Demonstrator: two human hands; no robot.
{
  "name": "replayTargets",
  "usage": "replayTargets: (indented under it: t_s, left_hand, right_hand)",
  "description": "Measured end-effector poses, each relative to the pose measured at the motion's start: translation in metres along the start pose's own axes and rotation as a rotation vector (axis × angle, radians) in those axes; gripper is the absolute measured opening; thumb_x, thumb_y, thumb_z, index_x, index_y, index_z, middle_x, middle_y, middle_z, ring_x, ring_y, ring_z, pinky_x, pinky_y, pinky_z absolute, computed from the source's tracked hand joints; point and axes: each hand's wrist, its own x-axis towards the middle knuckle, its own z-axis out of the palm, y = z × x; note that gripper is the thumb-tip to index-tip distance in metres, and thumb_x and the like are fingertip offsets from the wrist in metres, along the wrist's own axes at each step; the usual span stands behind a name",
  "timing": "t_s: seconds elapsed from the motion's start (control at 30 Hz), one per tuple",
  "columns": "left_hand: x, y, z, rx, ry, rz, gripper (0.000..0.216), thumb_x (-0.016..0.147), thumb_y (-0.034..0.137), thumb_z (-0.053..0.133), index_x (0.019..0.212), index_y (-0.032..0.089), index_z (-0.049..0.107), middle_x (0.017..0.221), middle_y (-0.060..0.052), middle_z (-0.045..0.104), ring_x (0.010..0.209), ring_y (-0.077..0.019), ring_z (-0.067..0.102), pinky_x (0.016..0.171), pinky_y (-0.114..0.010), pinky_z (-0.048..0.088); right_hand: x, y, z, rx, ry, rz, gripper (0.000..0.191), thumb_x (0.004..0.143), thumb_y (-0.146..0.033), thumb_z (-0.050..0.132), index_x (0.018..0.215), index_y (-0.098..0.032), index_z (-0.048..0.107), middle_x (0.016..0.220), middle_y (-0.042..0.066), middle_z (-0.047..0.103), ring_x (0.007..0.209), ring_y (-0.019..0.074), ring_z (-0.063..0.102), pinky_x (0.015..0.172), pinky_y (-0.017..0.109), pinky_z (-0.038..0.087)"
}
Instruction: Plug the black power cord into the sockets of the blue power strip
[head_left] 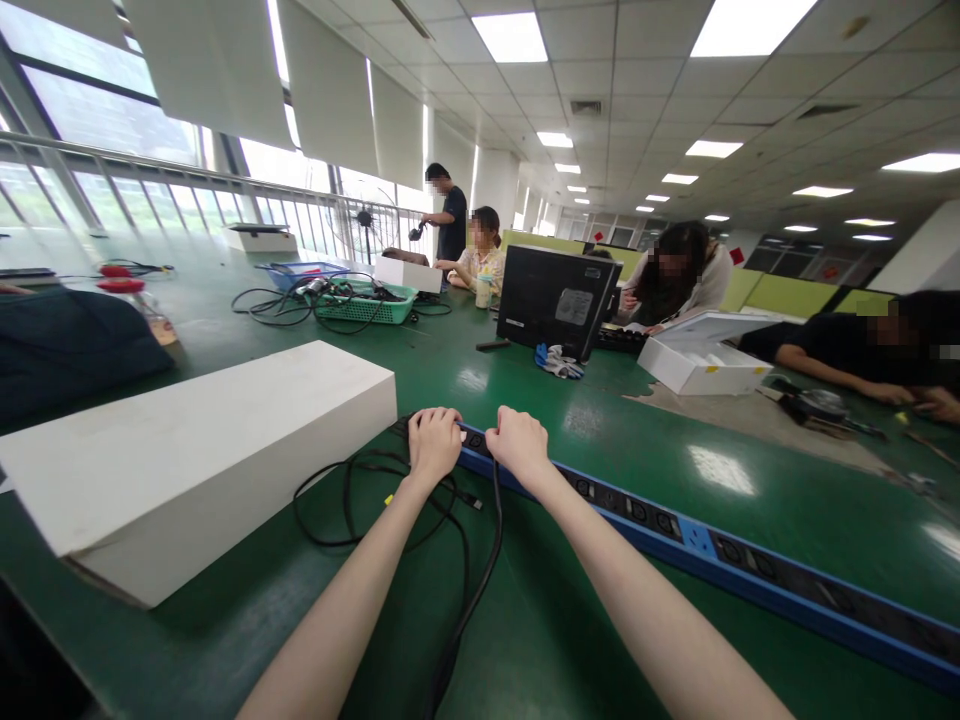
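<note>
A black cord (498,520) comes up from the near side to the right hand (519,440), whose fingers are curled tight on it at the blue strip (697,538). The left hand (435,440) has its fingers clamped on the strip's left end. Loops of wire (346,500) lie just left, beside a big white box (225,440). Farther off are gloves (559,362) by a screen (536,305), an open box (694,375) right, and a green basket (375,308) left.
</note>
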Motion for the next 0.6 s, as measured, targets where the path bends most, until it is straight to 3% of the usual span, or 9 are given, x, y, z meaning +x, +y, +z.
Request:
replayTargets:
  t_s: [0.2, 0.4, 0.6]
  left_hand:
    - [-0.001, 0.001, -0.002, 0.002, -0.009, 0.009, 0.023, 0.094, 0.023, 0.045, 0.096, 0.028, 0.068, 0.106, -0.008, 0.069, 0.112, -0.0272, 0.055, 0.108, -0.046, 0.029]
    - [-0.001, -0.001, -0.001, 0.010, -0.006, 0.015, 0.026, 0.096, 0.021, 0.041, 0.097, 0.027, 0.067, 0.106, -0.007, 0.069, 0.111, -0.0262, 0.054, 0.109, -0.046, 0.028]
    - [-0.002, -0.001, -0.001, 0.022, -0.013, 0.027, 0.026, 0.096, 0.022, 0.041, 0.099, 0.027, 0.066, 0.107, -0.008, 0.068, 0.113, -0.0272, 0.054, 0.110, -0.047, 0.027]
  right_hand:
    - [-0.007, -0.005, 0.011, 0.032, -0.020, -0.009, 0.027, 0.090, -0.034, 0.053, 0.112, -0.020, 0.059, 0.102, 0.014, 0.072, 0.096, 0.0274, 0.069, 0.079, 0.035, 0.049]
    - [0.022, 0.005, 0.009, 0.150, -0.277, -0.014, 0.022, 0.081, -0.038, 0.062, 0.097, -0.022, 0.063, 0.089, 0.008, 0.073, 0.086, 0.0237, 0.070, 0.070, 0.029, 0.049]
    - [0.015, 0.000, 0.018, 0.095, -0.157, 0.002, 0.024, 0.085, -0.033, 0.056, 0.104, -0.020, 0.061, 0.106, 0.012, 0.071, 0.094, 0.0253, 0.069, 0.071, 0.030, 0.047]
